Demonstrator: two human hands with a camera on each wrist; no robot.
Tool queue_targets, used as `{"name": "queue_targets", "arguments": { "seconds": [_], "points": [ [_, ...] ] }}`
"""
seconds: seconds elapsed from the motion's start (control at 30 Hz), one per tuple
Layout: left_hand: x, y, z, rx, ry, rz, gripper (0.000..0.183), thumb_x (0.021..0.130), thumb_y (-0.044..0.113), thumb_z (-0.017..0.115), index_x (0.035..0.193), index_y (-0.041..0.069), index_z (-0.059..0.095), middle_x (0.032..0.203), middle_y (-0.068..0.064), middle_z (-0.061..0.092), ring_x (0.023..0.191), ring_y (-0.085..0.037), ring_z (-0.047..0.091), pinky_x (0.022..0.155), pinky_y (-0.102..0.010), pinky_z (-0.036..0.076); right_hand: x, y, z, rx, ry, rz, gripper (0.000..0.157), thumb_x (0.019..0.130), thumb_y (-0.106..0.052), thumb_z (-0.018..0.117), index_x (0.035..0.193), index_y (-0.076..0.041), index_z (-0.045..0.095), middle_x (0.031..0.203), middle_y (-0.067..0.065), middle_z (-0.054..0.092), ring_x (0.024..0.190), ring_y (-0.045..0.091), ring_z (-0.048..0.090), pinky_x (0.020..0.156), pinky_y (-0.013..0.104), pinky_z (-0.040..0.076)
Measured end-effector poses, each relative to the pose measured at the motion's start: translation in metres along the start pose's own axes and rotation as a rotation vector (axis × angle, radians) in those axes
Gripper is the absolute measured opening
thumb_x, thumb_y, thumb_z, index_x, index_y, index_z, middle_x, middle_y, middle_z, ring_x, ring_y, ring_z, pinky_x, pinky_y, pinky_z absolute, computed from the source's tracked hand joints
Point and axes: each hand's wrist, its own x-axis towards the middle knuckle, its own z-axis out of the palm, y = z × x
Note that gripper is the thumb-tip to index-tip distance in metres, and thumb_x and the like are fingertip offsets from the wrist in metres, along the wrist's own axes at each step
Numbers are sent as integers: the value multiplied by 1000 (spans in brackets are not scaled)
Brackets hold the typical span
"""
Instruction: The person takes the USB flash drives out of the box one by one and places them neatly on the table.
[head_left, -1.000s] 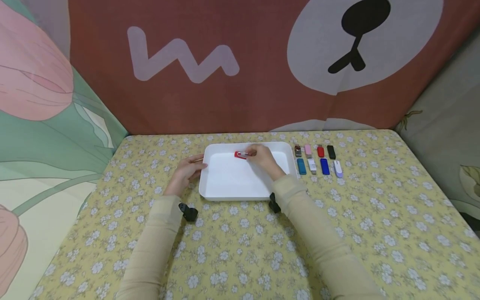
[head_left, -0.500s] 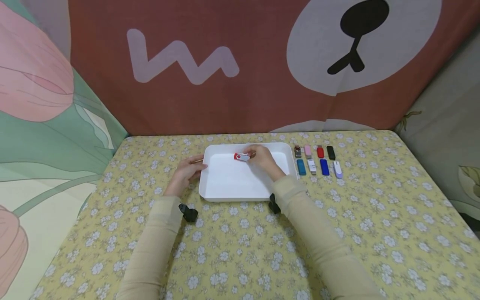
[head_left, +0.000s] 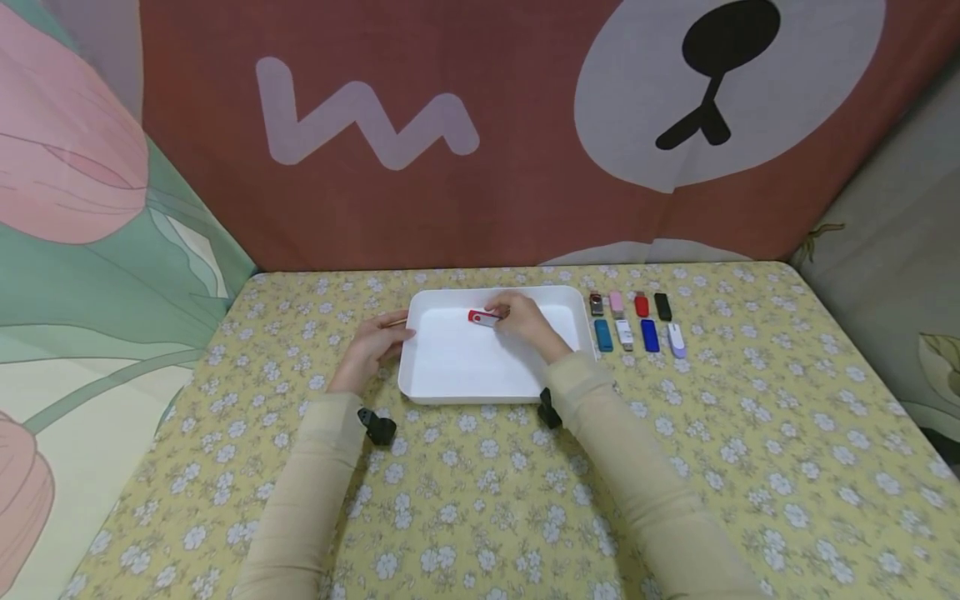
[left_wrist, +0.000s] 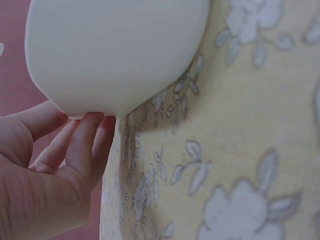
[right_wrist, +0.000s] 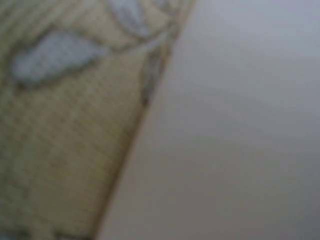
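In the head view my right hand (head_left: 525, 321) pinches the silver end of a red and silver swivel USB flash drive (head_left: 477, 317) over the far half of a white rectangular tray (head_left: 465, 371). The drive's red end points left. My left hand (head_left: 371, 343) holds the tray's left side. Seen from the left wrist, the thumb of that hand (left_wrist: 50, 165) reaches the rim, and its fingertips lie at the outer wall of the tray (left_wrist: 120, 45). The right wrist view shows only the blurred tray (right_wrist: 230, 130) and cloth; the right hand is outside it.
Right of the tray, several USB sticks lie in two rows, among them a pink one (head_left: 616, 302), a black one (head_left: 662, 306), a teal one (head_left: 603, 336) and a blue one (head_left: 649, 336). A yellow floral cloth (head_left: 465, 500) covers the table. A printed curtain (head_left: 420, 208) hangs behind.
The flash drive has shifted slightly toward me and changed its tilt in the right fingers; more of its silver cover showed half a second ago. The left hand and the tray stay put.
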Motion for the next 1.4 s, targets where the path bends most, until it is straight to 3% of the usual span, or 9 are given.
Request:
{"name": "queue_targets", "arguments": {
  "seconds": [0.23, 0.87, 1.2, 1.4],
  "points": [
    [-1, 1, 0, -11, 0, -14, 54, 93, 6, 58, 145, 13, 43, 147, -12, 45, 129, -27, 51, 93, -23, 52, -1, 1, 1, -8, -10, 5, 29, 88, -2, 61, 117, 1, 66, 116, 19, 65, 108, 30, 60, 91, 37, 50],
    [1, 0, 1, -30, -6, -12, 54, 94, 7, 57, 145, 13, 42, 147, -12, 46, 130, -28, 51, 104, -33, 46, -3, 0, -2, 23, 33, -17, 26, 89, -3, 61, 113, 4, 67, 114, 21, 66, 107, 32, 61, 92, 38, 50],
    [-1, 1, 2, -20, 11, -13, 54, 93, 6, 58, 145, 12, 43, 147, -12, 45, 129, -28, 51, 103, -32, 46, -1, 0, -6, 148, 50, 80, 34, 88, -8, 61, 120, 4, 63, 117, 23, 65, 109, 31, 60, 79, 26, 50],
    [-2, 0, 2, -16, 9, -6, 53, 93, 6, 58, 144, 12, 44, 147, -13, 46, 128, -27, 51, 100, -29, 48, 0, -1, -7, 283, 65, 147, 37, 87, -9, 64, 121, 5, 61, 113, 22, 63, 93, 20, 60, 79, 22, 52]
  ]
}}
